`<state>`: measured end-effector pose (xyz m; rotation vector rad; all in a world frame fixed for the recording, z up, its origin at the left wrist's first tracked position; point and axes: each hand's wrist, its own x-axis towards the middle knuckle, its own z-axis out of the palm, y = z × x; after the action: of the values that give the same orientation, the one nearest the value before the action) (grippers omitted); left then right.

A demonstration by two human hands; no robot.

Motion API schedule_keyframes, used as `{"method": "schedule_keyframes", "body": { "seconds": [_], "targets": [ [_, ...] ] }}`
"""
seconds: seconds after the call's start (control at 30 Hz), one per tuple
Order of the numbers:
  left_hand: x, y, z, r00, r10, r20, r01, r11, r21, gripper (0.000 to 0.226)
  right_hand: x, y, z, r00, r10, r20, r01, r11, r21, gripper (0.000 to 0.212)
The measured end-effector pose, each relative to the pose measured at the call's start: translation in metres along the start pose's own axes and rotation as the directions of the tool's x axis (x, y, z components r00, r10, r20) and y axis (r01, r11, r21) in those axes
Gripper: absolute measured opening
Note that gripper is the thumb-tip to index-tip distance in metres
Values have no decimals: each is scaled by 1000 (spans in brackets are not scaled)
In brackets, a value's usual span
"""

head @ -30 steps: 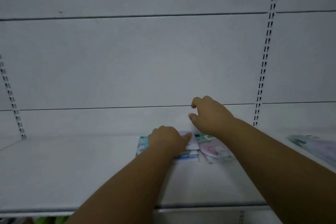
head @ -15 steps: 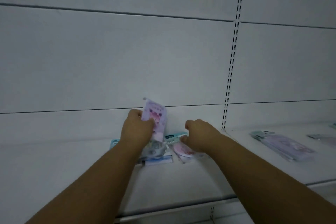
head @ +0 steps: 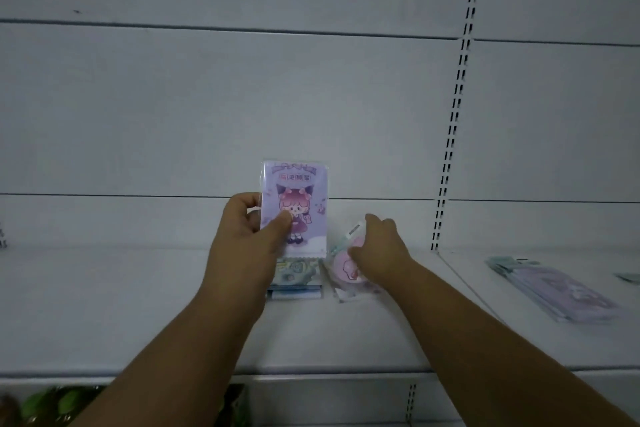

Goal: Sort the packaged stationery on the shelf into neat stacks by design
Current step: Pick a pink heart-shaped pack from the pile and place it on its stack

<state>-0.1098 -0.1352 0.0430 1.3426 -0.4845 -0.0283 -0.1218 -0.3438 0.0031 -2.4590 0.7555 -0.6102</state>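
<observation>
- White metal shelf [head: 104, 305] runs across the lower half of the frame, backed by pale wall panels; a slotted upright strip [head: 453, 121] stands right of centre.
- Left hand [head: 247, 229], just left of centre, holds a purple packet [head: 296, 204] upright above the shelf. The thumb presses on the packet's front near its lower left, and the fingers curl behind its left edge.
- The purple packet shows a cartoon girl with pink hair. Its face is turned to the camera.
- Directly beneath that packet, a small stack of blue-green packets [head: 296, 279] lies flat on the shelf, partly hidden by the left wrist.
- Right hand [head: 379, 246], just right of centre, reaches down onto a pink packet [head: 344, 265] lying on the shelf beside the blue-green stack. Its fingers curl over the packet's far end, which is tilted up off the shelf.
- At the far right of the frame, well apart from both hands, a stack of lilac packets [head: 561, 291] lies flat on the next shelf section.
- Green objects [head: 59, 404], blurred, show at the lower left below the shelf edge.
</observation>
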Motion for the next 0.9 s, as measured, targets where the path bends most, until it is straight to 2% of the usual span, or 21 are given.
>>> {"method": "schedule_keyframes", "body": {
  "seconds": [0.07, 0.13, 0.3, 0.4, 0.6, 0.73, 0.9],
  "targets": [
    [-9, -1, 8, 1000, 12, -5, -12, 1000, 6, 14, -2, 6, -7, 995, -76, -71, 91, 969, 229, 30],
    [-17, -3, 17, 1000, 17, 4, -17, 1000, 3, 14, -8, 13, -19, 992, -77, -104, 114, 902, 417, 29],
    [-31, -16, 46, 999, 19, 36, -20, 1000, 5, 19, -21, 37, -50, 985, 89, -147, 28, 762, 647, 34],
    [-34, -23, 74, 993, 8, 114, -4, 999, -32, 25, -34, 61, -78, 972, 118, -201, 41, 761, 648, 34],
    [-44, -28, 158, 948, -45, 314, 75, 994, -83, 38, -73, 132, -153, 892, 265, -367, -14, 826, 563, 31],
    [-55, -38, 213, 918, -116, 380, 141, 989, -38, 44, -94, 174, -196, 836, 331, -437, -46, 837, 545, 34],
    [-61, -46, 279, 890, -181, 419, 168, 983, 68, 40, -96, 224, -238, 818, 317, -480, -33, 858, 512, 33]
  ]
}}
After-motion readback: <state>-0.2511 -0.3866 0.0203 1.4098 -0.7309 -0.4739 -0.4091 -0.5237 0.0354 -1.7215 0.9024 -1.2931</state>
